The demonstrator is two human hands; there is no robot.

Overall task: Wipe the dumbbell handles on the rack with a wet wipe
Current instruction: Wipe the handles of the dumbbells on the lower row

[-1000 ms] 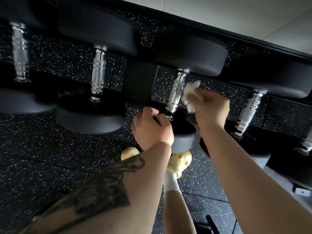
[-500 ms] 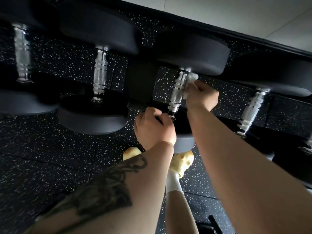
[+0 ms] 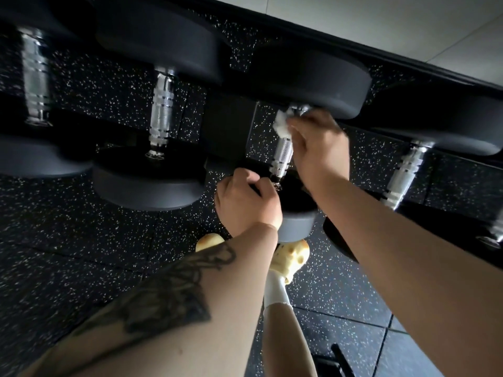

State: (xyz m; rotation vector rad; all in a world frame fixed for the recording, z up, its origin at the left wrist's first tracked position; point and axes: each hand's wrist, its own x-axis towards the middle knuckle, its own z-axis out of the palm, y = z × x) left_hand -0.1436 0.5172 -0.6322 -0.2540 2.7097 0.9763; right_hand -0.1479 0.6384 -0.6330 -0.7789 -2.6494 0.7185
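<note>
Your right hand (image 3: 315, 148) curled round the wet wipe (image 3: 283, 125), pressing it against the far end of the middle dumbbell's handle (image 3: 283, 155), right under the far weight (image 3: 310, 77). Probably scrubbing where grip meets weight. Your left hand (image 3: 246, 202) was curled over the near weight (image 3: 296, 213) of that dumbbell, likely steadying it so it didn't roll on the rack (image 3: 228, 131). Both forearms reached forward and down, the right wrist bent toward the handle, the left knuckles up. Left of that handle sat another handle (image 3: 162, 115), then a third (image 3: 36, 77); right of it, one more (image 3: 402, 175), all untouched. Below the near weight, yellow shoes (image 3: 292, 258) on the speckled floor (image 3: 81, 254).
</note>
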